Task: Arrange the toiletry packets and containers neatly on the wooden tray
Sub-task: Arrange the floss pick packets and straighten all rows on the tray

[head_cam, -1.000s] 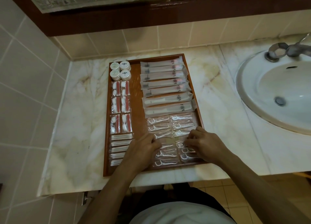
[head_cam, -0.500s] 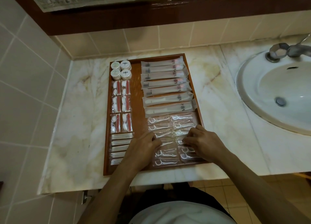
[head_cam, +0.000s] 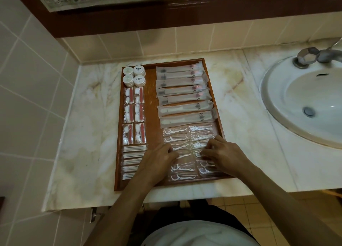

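Nearest, the left hand (head_cam: 159,158) and right hand (head_cam: 224,154) rest on the clear floss-pick packets (head_cam: 182,169), fingers curled and seemingly pinching packet edges, likely to square the 2 columns. These lie at the wooden tray's (head_cam: 118,153) near right. Beyond, long sachets (head_cam: 182,96) stack in rows; 4 round containers (head_cam: 134,75) fill the far-left corner.

On the tray (head_cam: 151,105), round containers (head_cam: 134,75) sit at eleven o'clock, long packets (head_cam: 183,90) at one, floss-pick packets (head_cam: 188,134) at five, and what look like cotton-swab packets (head_cam: 132,160) at seven. The sink (head_cam: 305,101) lies toward three o'clock.
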